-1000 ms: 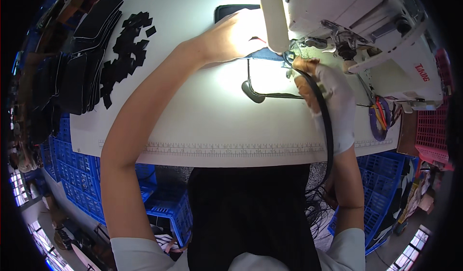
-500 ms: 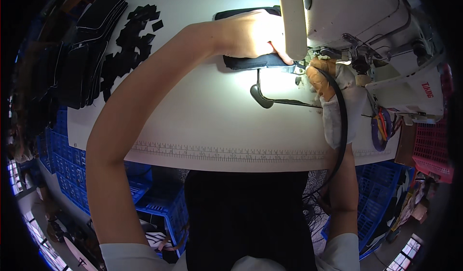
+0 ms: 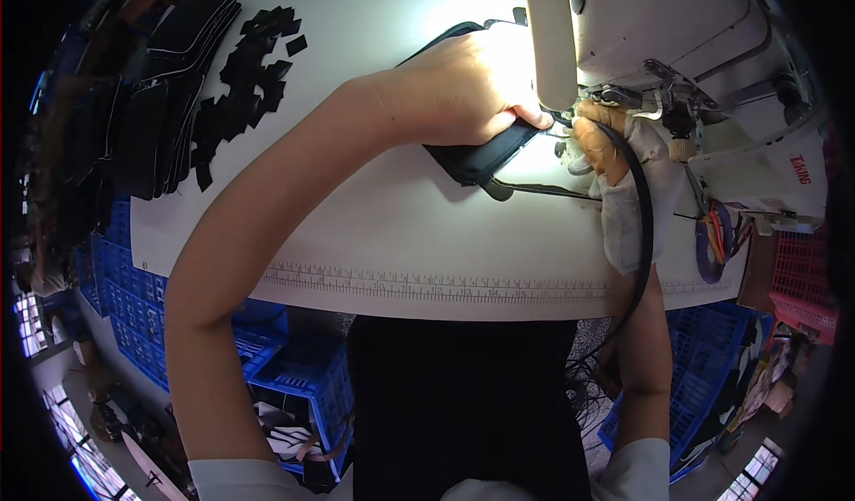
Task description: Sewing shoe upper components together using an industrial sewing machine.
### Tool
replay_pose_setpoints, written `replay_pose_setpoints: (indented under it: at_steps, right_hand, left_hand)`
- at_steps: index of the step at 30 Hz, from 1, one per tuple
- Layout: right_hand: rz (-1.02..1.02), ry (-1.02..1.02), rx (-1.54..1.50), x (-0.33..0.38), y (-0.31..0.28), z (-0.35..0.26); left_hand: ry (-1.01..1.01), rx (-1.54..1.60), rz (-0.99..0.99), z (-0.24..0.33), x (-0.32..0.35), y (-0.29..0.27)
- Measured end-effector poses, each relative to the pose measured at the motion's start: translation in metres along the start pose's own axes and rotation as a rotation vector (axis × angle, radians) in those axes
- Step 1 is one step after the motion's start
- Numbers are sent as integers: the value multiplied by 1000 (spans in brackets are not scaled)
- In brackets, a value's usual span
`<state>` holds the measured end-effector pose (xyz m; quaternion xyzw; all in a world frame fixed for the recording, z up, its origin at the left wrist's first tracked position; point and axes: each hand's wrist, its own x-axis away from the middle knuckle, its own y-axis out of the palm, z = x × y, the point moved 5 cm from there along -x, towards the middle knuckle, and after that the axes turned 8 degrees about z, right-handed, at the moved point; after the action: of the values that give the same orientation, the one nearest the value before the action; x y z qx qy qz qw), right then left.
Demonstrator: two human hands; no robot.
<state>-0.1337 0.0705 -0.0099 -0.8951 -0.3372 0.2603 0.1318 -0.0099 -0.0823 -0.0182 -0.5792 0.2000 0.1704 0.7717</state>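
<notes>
My left hand (image 3: 481, 87) holds down a dark, padded fabric piece (image 3: 476, 158) under the sewing machine's lamp. Glare washes out part of its fingers; the thumb and a fingertip press near the edge by the needle area. My right hand (image 3: 614, 162) wears a white glove with tan-covered fingertips. Its fingers are closed on a narrow black binding strip (image 3: 643, 207) beside the presser foot. The strip loops over the glove and hangs past the table edge. The sewing machine (image 3: 668, 29) stands at the upper right; its needle is hidden.
Small black fabric squares (image 3: 240, 82) lie scattered at the left, beside stacked black panels (image 3: 169, 100). Purple-handled scissors (image 3: 710, 247) lie at the right. A printed ruler (image 3: 401, 287) runs along the table's front. Blue crates (image 3: 325, 394) stand below, and a pink crate (image 3: 802, 274) is at far right.
My left hand has turned the fabric piece, swinging its left part toward me so it now lies slanted and covers most of the dark lever. My right hand stays by the presser foot with the strip.
</notes>
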Motion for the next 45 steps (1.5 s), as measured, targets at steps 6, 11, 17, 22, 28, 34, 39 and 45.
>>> replay_pose_setpoints:
  at_steps: [6, 11, 17, 22, 28, 34, 39, 45]
  right_hand:
    - [-4, 151, -20, -8, 3, 28]
    - [7, -300, 124, -5, 2, 9]
    - [-52, 73, -16, 1, 8, 12]
    - [-30, 40, -263, -8, 9, 6]
    - [-244, 34, 8, 3, 8, -9]
    - [-281, -575, 460, 35, -4, -34]
    - [-262, -302, 292, 50, -9, -15]
    - [-261, -372, 224, 50, -12, -7]
  left_hand:
    - [-34, -23, -8, 5, 3, -5]
    - [-54, -66, 162, 31, 10, 0]
    - [-41, -135, 200, 37, 14, 3]
    - [-100, -127, 62, 46, 12, 4]
    - [-190, -260, -52, 63, 8, 12]
    - [-157, -182, 136, 69, 13, 0]
    - [-170, -168, 145, 70, 17, 5]
    - [-199, 5, 259, 62, 23, 8]
